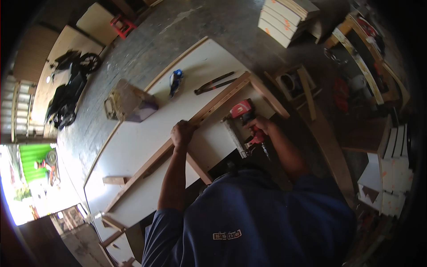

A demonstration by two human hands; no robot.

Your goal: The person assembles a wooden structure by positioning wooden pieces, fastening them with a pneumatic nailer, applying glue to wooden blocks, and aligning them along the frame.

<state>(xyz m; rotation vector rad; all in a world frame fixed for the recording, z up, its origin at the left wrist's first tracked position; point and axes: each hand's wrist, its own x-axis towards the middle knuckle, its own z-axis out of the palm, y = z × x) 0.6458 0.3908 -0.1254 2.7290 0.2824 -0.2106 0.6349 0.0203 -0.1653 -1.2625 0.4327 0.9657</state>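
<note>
My right hand (259,125) is closed around the handle of a red and black nail gun (241,110), whose long pale magazine slants toward my body. My left hand (182,132) grips the long wooden rail (153,160) of a frame resting on a large white panel (129,149). The nail gun is to the right of that rail, apart from it. Beyond the rail lie dark long-handled pincers (215,83), handles spread. A blue, crumpled-looking item (176,81) sits left of them; its kind is unclear.
A cloudy plastic container (138,107) stands at the panel's far left edge. A short wood block (114,180) lies near the left end. Stacked white panels (280,20), a wooden crate (296,84) and shelving pieces (393,164) stand around. A motorcycle (71,89) is parked at left.
</note>
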